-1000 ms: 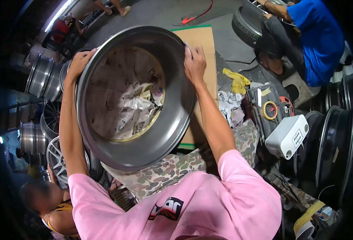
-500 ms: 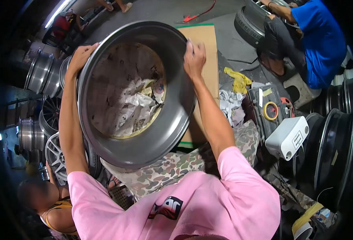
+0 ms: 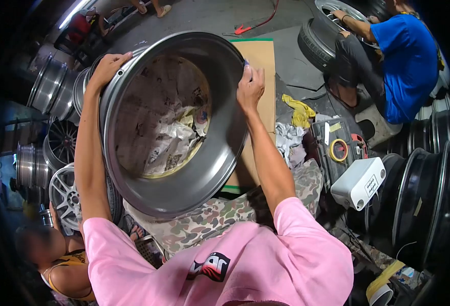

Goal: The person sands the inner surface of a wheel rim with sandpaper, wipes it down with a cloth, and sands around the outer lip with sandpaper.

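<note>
Stiff, slick, heavy wheel (image 3: 212, 163), I'd guess
Hold left and right: my left hand (image 3: 111, 67) wrapped on, right hand (image 3: 251, 91) curled, can't tell if gripping.

Wheel rim (image 3: 220, 158) between your left hand (image 3: 108, 70) and right hand (image 3: 251, 87) — paper (image 3: 164, 145) inside, cardboard (image 3: 264, 76) behind; at right, tape roll (image 3: 331, 151) on case (image 3: 321, 153).

Grey floor (image 3: 204, 16) with a red hose (image 3: 262, 24) lying across it

Wheel rim (image 3: 221, 137): smooth, glossy metal. Lining (image 3: 166, 140): wrinkled, matt paper. Sheet (image 3: 259, 52): smooth, matt cardboard.
</note>
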Available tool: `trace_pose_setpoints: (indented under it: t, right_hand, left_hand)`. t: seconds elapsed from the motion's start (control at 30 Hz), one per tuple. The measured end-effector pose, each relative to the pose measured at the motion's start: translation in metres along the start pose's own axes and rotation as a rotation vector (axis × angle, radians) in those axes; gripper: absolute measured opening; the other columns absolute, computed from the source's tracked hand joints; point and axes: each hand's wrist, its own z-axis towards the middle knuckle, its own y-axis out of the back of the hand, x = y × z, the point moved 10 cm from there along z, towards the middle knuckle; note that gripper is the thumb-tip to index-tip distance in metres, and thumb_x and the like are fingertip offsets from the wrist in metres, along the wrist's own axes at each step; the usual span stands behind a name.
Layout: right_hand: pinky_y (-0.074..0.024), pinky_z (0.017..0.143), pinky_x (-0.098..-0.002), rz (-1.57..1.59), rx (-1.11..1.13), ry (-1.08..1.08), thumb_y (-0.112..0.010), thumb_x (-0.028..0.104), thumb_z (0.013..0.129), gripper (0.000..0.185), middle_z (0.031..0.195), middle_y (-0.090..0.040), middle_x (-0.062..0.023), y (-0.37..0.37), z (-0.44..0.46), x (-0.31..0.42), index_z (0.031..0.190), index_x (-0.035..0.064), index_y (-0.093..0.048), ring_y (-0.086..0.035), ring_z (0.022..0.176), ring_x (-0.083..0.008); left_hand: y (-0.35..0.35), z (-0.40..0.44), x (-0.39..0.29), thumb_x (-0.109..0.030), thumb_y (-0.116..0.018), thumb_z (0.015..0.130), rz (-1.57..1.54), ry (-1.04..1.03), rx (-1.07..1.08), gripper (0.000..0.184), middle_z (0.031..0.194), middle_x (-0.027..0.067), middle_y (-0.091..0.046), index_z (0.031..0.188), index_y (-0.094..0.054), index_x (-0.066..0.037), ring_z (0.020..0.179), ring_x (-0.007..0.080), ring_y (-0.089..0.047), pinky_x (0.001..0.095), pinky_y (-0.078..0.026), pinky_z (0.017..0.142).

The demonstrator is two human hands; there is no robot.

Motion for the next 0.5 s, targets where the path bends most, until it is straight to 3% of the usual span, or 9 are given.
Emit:
trace_pose_setpoints:
  t: [0.1,0.23,0.3,0.5]
  right_hand:
    - [-0.0482,0.085,-0.0473,-0.162,0.134,-0.148,-0.054,0.023,0.103,0.033,0.101,-0.063,-0.0238,-0.014,0.015,-0.025,0.115,0.0001,-0.075,-0.061,0.095,-0.0418]
    - [-0.0456,0.080,-0.0482,-0.001,0.038,-0.115,-0.052,0.026,0.104,0.035,0.094,-0.060,-0.0223,0.001,-0.006,-0.014,0.110,-0.0002,-0.075,-0.059,0.090,-0.0414]
    - [-0.0446,0.079,-0.0499,-0.135,0.052,-0.130,-0.052,0.027,0.104,0.037,0.093,-0.060,-0.0230,0.001,-0.004,-0.027,0.109,-0.0007,-0.075,-0.058,0.087,-0.0417]
    - [-0.0442,0.079,-0.0524,-0.074,0.012,-0.114,-0.051,0.028,0.103,0.039,0.093,-0.059,-0.0243,-0.002,0.003,-0.020,0.110,-0.0012,-0.075,-0.058,0.088,-0.0432]
  left_hand:
    - [-0.003,0.000,-0.005,-0.054,-0.062,0.100,-0.030,0.045,0.040,0.061,0.068,0.0064,-0.061,0.099,-0.071,0.006,0.069,0.0106,-0.052,0.0314,-0.046,0.067]
    - [-0.001,0.009,0.001,-0.054,-0.062,0.100,0.052,-0.020,0.001,0.063,0.066,0.0050,-0.058,0.090,-0.067,0.009,0.066,0.0097,-0.049,0.0319,-0.044,0.064]
    - [-0.003,0.003,-0.011,-0.055,-0.063,0.099,-0.036,0.014,-0.017,0.065,0.064,0.0041,-0.051,0.084,-0.063,0.009,0.066,0.0102,-0.047,0.0332,-0.043,0.062]
    - [-0.002,0.006,-0.021,-0.053,-0.063,0.100,0.036,-0.008,0.017,0.063,0.065,0.0035,-0.053,0.088,-0.065,0.009,0.066,0.0098,-0.047,0.0324,-0.043,0.063]
